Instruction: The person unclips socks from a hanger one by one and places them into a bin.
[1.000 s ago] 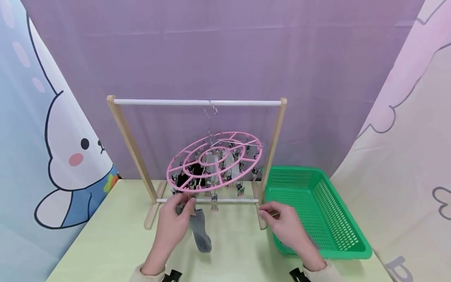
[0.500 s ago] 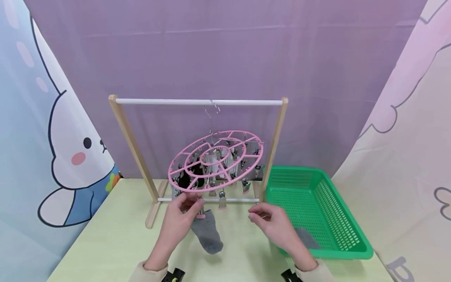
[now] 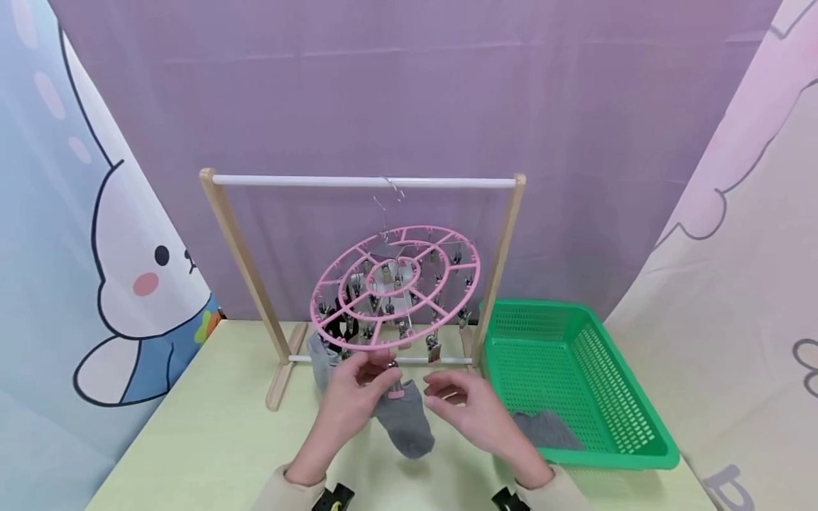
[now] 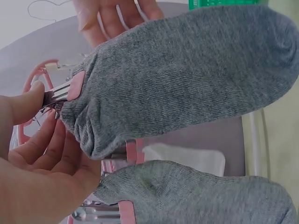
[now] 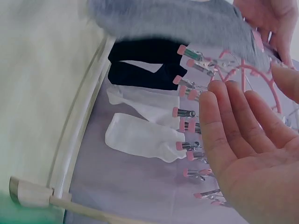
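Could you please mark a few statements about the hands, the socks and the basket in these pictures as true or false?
1. The left hand pinches a clip that holds a grey sock. True.
2. The right hand grips a white sock. False: it is open and holds nothing, beside the grey sock.
3. The green basket has a grey sock in it. True.
4. The pink round hanger lies flat on the table. False: it hangs by a hook from the white rail of the wooden rack.
5. Black socks and white socks hang from clips on the hanger. True.
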A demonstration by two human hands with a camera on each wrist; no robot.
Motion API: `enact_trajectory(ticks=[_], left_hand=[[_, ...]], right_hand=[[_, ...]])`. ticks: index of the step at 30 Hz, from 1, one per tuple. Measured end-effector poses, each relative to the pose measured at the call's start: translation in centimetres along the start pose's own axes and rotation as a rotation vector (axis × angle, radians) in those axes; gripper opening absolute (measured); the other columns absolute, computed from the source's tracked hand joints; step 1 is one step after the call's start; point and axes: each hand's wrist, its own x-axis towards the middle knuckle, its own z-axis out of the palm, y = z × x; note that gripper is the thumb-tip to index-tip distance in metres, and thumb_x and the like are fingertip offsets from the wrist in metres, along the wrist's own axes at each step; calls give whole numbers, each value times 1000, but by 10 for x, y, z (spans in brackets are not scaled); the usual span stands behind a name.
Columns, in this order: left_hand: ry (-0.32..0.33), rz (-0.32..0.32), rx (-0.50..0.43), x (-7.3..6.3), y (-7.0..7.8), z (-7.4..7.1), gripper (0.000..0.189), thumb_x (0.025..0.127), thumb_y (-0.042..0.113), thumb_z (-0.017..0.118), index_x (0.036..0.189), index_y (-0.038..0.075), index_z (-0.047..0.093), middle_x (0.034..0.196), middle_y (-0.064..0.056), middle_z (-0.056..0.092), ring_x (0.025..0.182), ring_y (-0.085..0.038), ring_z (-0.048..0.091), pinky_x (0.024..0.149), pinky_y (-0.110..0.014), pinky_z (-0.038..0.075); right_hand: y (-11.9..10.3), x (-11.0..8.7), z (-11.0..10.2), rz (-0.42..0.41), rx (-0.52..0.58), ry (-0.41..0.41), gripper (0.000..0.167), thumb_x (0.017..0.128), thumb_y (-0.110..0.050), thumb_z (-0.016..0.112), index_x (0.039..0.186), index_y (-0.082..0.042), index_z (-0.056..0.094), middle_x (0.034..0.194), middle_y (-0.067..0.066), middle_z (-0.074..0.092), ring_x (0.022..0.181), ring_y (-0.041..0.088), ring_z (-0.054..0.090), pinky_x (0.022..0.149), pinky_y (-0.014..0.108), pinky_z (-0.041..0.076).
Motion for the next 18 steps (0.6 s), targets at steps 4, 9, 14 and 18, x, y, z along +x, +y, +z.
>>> enact_trajectory(ticks=[4, 9, 14, 18], left_hand=[[-28, 45, 9, 1, 1, 9, 24, 92, 15, 77, 114, 6, 71, 97, -3, 70, 87, -16, 67, 80, -29, 56], [-54, 45, 16, 1, 2, 19, 25, 94, 19, 75, 116, 8, 70, 99, -2, 70, 90, -17, 66, 81, -29, 56], [-61, 9, -2, 1, 5, 23, 32, 95, 24, 74, 120, 6, 69, 100, -4, 69, 92, -19, 65, 81, -28, 55], [-63, -3, 9, 2, 6, 23, 31, 95, 28, 73, 117, 6, 70, 99, -3, 70, 91, -18, 66, 82, -27, 55]], right_hand=[[-2, 3, 4, 0, 55, -17, 29, 96, -17, 72, 119, 1, 69, 104, 10, 72, 90, 19, 69, 78, 31, 59], [-1, 4, 6, 2, 72, 6, 19, 97, -16, 71, 108, -2, 73, 96, 8, 72, 82, 13, 66, 71, 27, 56], [1, 4, 4, 19, 48, 47, 12, 96, -14, 71, 104, -5, 75, 92, 5, 73, 80, 11, 67, 70, 26, 55], [0, 4, 3, 30, 34, 45, 12, 96, -15, 71, 102, -6, 75, 91, 4, 73, 79, 12, 67, 69, 27, 55]])
